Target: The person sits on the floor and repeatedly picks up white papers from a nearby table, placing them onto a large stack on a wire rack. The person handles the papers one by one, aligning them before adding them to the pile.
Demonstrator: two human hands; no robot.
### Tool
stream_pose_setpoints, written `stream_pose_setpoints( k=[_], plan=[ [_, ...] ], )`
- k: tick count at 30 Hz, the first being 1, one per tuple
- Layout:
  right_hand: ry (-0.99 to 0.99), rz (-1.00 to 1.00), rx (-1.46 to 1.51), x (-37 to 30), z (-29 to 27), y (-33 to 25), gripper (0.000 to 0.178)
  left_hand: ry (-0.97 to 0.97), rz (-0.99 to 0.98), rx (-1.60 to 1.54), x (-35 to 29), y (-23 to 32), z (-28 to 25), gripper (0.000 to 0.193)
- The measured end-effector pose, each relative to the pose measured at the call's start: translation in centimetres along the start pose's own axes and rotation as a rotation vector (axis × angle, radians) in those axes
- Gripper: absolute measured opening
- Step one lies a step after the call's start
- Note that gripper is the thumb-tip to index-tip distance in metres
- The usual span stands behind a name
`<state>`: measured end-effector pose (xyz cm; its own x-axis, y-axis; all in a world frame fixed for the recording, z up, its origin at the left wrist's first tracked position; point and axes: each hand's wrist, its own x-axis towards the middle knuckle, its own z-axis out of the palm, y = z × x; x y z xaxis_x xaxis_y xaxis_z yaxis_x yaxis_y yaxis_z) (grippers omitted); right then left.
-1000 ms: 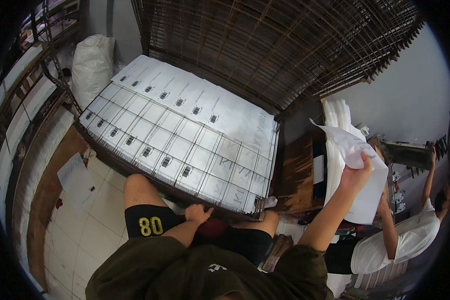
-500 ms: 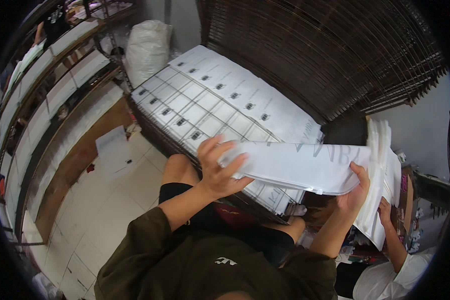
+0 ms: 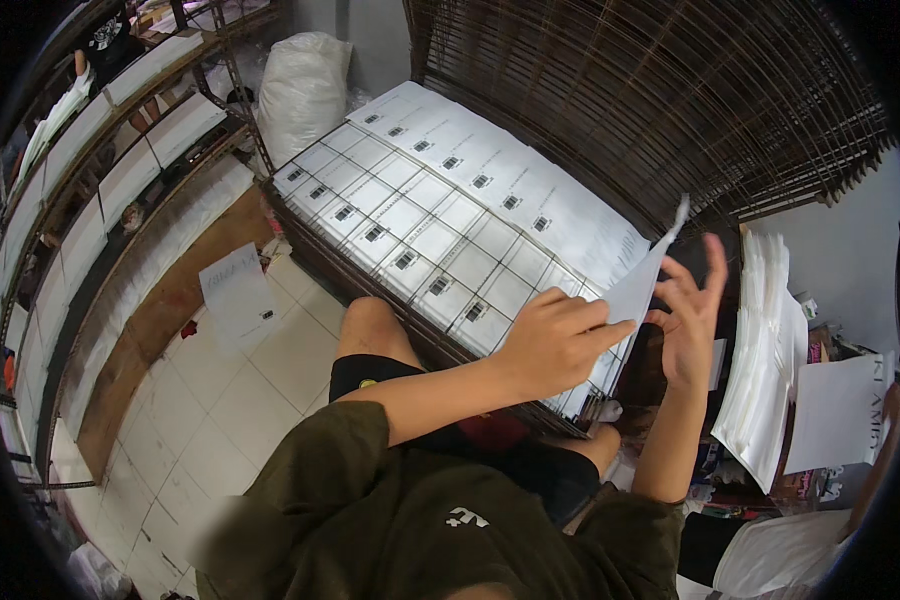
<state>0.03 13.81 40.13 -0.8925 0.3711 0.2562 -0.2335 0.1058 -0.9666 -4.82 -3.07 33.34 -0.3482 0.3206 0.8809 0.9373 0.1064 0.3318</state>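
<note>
We hold the white sheet (image 3: 630,294) tilted over the flat wire rack (image 3: 315,248), left hand (image 3: 560,345) pinching it, right hand (image 3: 688,318) spread loosely beside it, and should keep it uncreased, its edges inside the gap between raised grids (image 3: 660,90) and paper stack (image 3: 758,350).

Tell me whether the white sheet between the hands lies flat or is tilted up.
Tilted up: the white sheet shows as a narrow slanting strip, nearly edge-on, beside the right hand.
</note>
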Motion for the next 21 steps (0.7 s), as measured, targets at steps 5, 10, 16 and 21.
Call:
stream_pose_setpoints(
  k=[5,10,16,21],
  plan=[
    [-0.277,0.104,-0.377,1.8,-1.7,0.8,0.042,-0.061,-0.038,-0.032,-0.2,1.6,1.7,0.028],
    [-0.594,-0.025,-0.648,3.8,2.3,-2.3,0.046,-0.076,-0.082,-0.113,-2.0,3.0,-1.1,0.034],
    [-0.916,-0.142,-0.742,7.3,9.9,-6.1,0.055,-0.324,-0.341,0.053,-15.2,-1.8,-8.6,0.049],
    [-1.172,-0.223,-0.694,12.1,18.0,-5.2,0.059,-0.932,-0.850,0.348,-24.1,-1.5,-16.6,0.092]
  ],
)
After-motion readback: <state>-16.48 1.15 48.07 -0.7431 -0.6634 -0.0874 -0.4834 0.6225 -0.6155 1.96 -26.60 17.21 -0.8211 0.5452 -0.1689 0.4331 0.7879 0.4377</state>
